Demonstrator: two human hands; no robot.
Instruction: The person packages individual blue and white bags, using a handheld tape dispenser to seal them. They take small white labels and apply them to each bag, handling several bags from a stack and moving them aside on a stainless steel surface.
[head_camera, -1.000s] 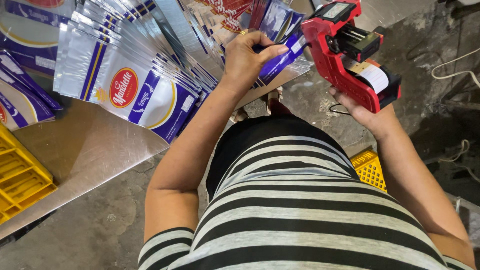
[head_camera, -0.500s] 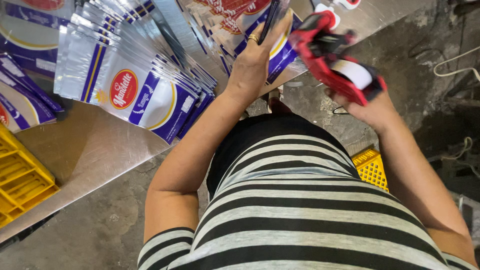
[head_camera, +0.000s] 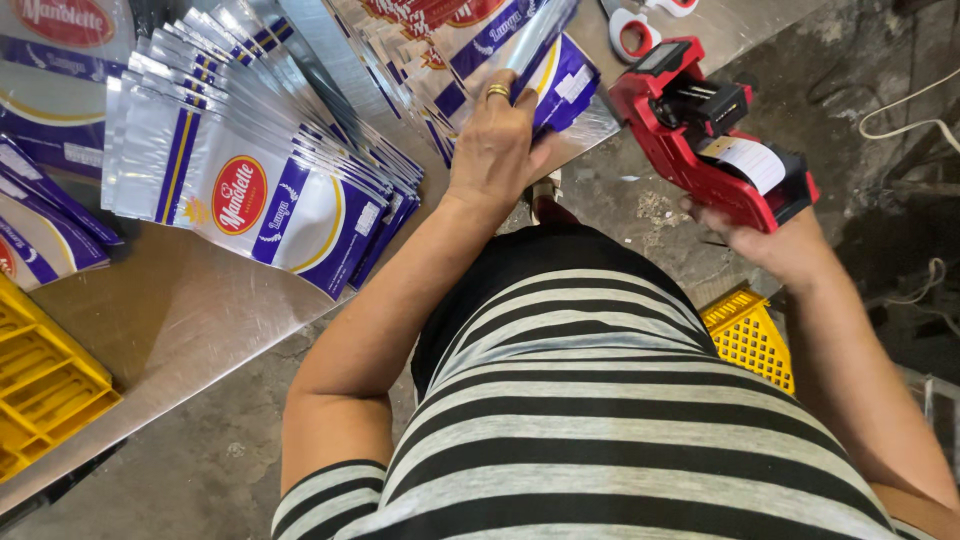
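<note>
While your left hand (head_camera: 497, 140) presses flat, fingers together, on the fanned row of silver-and-blue pouches (head_camera: 480, 60) at the metal worktop's (head_camera: 190, 310) near edge, your right hand (head_camera: 770, 240) wraps closed around the red label gun (head_camera: 710, 135), held just right of that edge; a second fan of pouches (head_camera: 250, 170) lies further left; yellow crates (head_camera: 45, 385) sit at both sides.

Pouches (head_camera: 262, 190) fanned on counter (head_camera: 190, 320); left hand (head_camera: 497, 140) on right-hand stack (head_camera: 520, 60); label gun (head_camera: 712, 135) right of it, scissors (head_camera: 632, 25) behind; crate (head_camera: 45, 385) at counter's left.
</note>
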